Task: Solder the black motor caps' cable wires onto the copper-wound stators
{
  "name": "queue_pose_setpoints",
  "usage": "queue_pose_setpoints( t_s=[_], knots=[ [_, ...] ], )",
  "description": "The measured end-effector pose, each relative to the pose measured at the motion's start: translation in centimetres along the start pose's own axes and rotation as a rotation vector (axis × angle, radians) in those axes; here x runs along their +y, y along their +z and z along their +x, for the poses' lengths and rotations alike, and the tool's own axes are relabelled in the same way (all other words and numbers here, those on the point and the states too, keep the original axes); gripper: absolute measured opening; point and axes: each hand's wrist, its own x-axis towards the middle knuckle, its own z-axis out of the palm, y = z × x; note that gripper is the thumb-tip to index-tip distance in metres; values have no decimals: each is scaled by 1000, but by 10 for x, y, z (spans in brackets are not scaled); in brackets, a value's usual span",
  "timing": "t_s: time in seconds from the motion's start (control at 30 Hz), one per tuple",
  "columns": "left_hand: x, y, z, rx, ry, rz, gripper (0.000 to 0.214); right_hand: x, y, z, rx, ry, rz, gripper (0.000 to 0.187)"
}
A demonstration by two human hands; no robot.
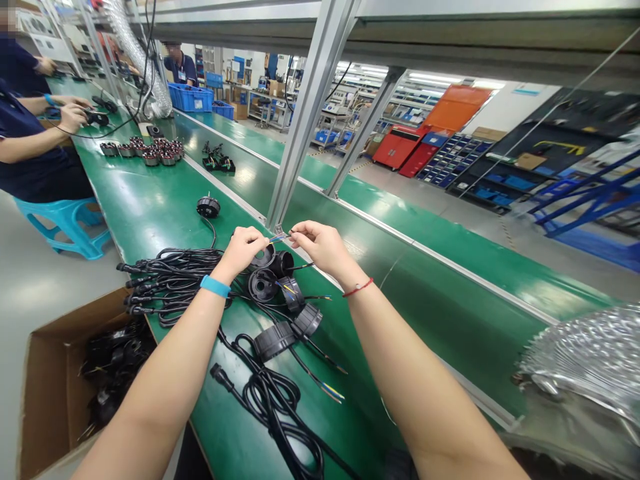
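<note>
My left hand [243, 252] and my right hand [323, 248] meet in the air above the green conveyor belt [150, 213], pinching the thin coloured wire ends [280, 236] of a black cable between their fingertips. Below my hands lie black plastic round housings [263, 284] with wires coming out of them. A bundle of black connector cables [170, 283] lies to the left of my left hand. A coil of thick black cable [273, 400] sits nearer me, and a black round motor-like part [208, 207] stands further along the belt.
Copper-wound stators [143, 151] stand in a row up the belt. A seated co-worker's hands [73, 117] work at the far left. An open cardboard box [60, 393] of black parts stands on the floor at the left. An aluminium frame upright [305, 113] and silver ducting [585, 360] flank the bench.
</note>
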Motion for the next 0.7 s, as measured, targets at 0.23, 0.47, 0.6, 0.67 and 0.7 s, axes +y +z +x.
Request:
queue_pose_setpoints(
  t_s=[0.23, 0.47, 0.6, 0.67, 0.7],
  knots=[
    [1, 0, 0, 3, -3, 4, 31, 0, 5, 1, -32, -28, -56, 11],
    [1, 0, 0, -2, 1, 7, 32, -1, 6, 4, -47, -121, -188, 10],
    [0, -1, 0, -5, 3, 1, 32, 6, 1, 6, 15, -144, -254, 21],
    [0, -1, 0, -3, 1, 0, 31, 11, -1, 6, 30, -143, -294, 23],
    [0, -1, 0, -3, 1, -2, 31, 13, -2, 6, 27, -142, -315, 22]
  ],
)
